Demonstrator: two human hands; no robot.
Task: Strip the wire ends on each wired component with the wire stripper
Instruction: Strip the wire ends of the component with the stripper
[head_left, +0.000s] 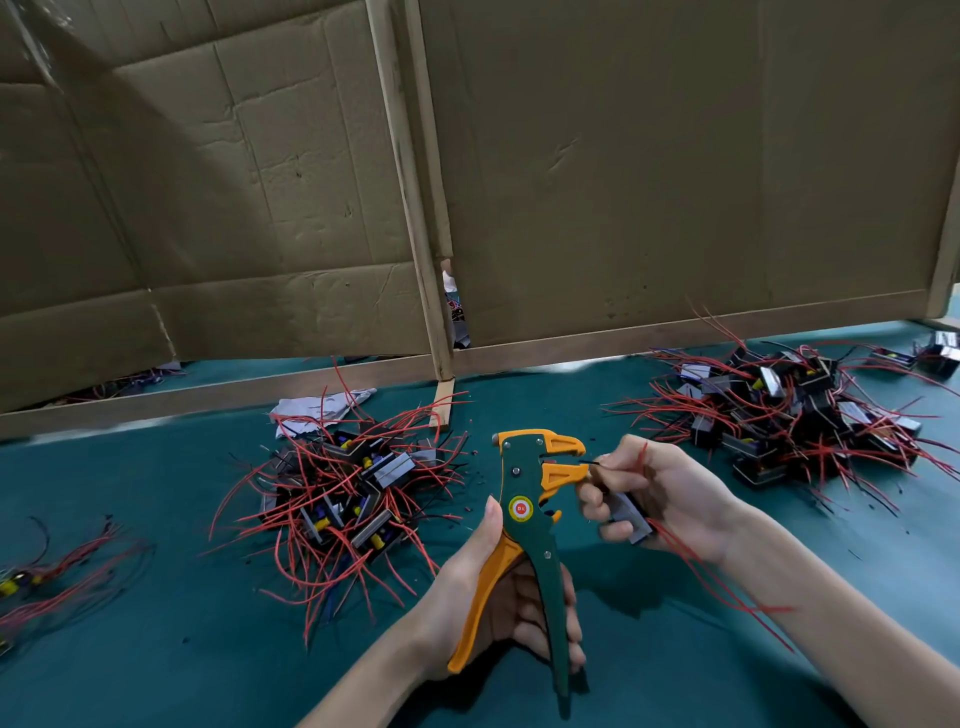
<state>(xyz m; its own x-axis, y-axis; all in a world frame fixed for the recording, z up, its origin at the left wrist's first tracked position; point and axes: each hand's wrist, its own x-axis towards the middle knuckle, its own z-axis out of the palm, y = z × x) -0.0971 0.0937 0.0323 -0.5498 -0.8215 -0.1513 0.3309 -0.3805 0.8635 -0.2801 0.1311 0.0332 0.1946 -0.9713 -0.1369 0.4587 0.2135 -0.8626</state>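
Note:
My left hand (493, 597) grips the two handles of a green and orange wire stripper (535, 499), held upright with its jaws pointing right. My right hand (660, 493) holds a small grey wired component (631, 517) in its curled fingers and pinches a thin black wire (589, 462) whose end lies between the stripper's jaws. Red wires (727, 587) from the component trail down over my right forearm.
A pile of wired components with red wires (343, 493) lies left of the stripper. A second pile (795, 415) lies at the back right. More red wires (62, 571) lie at the far left. Cardboard panels (675, 182) with wooden strips wall off the back of the green table (208, 649).

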